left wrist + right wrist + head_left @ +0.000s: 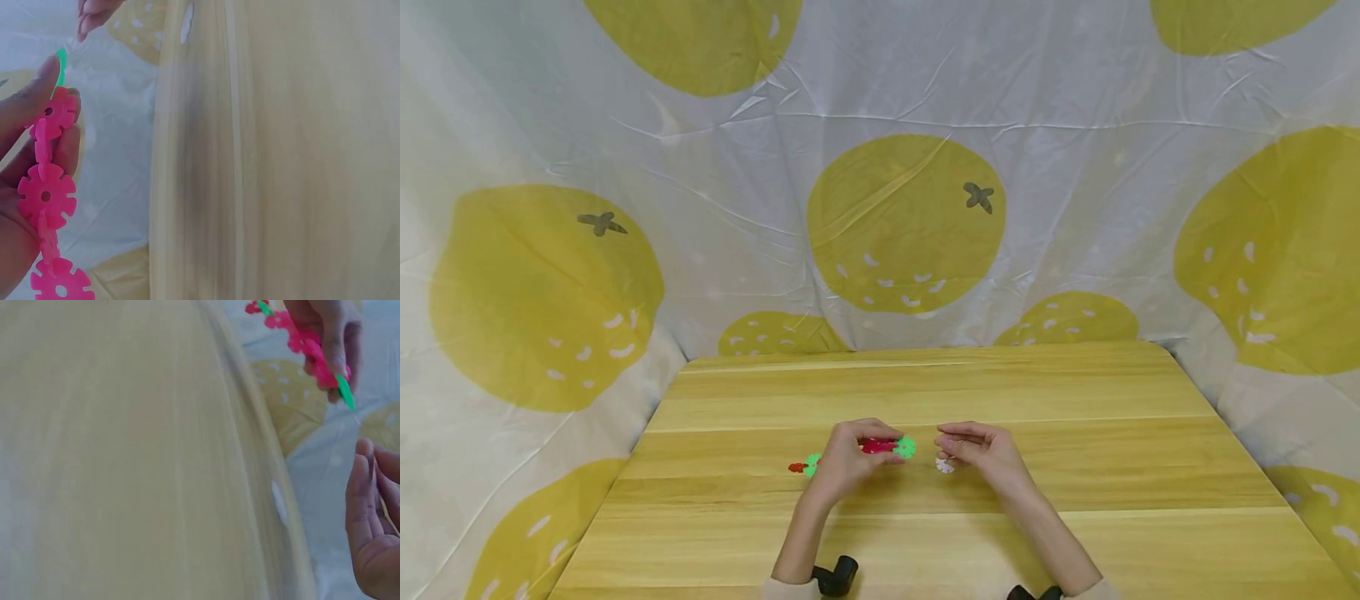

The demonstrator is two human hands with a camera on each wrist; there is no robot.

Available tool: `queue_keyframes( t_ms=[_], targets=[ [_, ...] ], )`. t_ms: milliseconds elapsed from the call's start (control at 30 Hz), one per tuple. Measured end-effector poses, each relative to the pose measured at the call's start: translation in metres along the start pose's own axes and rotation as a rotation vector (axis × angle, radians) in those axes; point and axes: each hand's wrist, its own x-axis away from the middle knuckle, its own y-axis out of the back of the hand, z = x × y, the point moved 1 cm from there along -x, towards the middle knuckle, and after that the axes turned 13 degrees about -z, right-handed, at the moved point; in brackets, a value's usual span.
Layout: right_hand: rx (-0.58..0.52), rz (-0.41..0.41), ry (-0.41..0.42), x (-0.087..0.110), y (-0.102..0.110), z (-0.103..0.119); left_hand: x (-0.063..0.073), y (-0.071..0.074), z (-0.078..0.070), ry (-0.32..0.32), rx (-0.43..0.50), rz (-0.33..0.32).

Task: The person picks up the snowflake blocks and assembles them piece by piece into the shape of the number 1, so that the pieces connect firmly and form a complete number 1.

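Note:
My left hand (850, 458) grips a chain of notched plastic discs, thumb on one side and fingers on the other. Several pink discs (47, 195) run along its palm, slotted into each other at angles. At the chain's right end a green disc (906, 447) sticks out past the fingertips. Beyond the wrist, the other end shows another green disc (812, 464) and a red disc (797, 468). Facing it, my right hand (981, 450) hovers with loosely bent fingers, tips close together; nothing shows between them. A white disc (945, 466) lies on the table under those fingertips.
The wooden table (1075, 550) spreads beneath both hands. Behind it and at the sides hangs a white cloth (1060, 208) printed with yellow fruit. A black device (837, 577) is at the left wrist, and another black device (1033, 593) at the right.

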Motion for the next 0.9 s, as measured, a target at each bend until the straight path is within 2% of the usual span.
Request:
queue_keyframes(
  t_ms=[167,400,700,900],
  targets=[
    [0.105,-0.023,0.002,-0.004,0.012,-0.002,0.000,0.004,0.002,0.017,-0.011,0.010],
    [0.224,0.015,-0.017,-0.007,0.018,-0.012,0.001,0.004,0.005,0.009,-0.010,0.023],
    [0.259,0.049,0.012,-0.011,0.015,-0.016,0.001,0.003,0.007,0.010,-0.016,0.031],
    [0.322,0.025,0.069,-0.012,0.009,-0.016,0.000,0.003,0.008,0.010,-0.027,0.044]
  ],
)
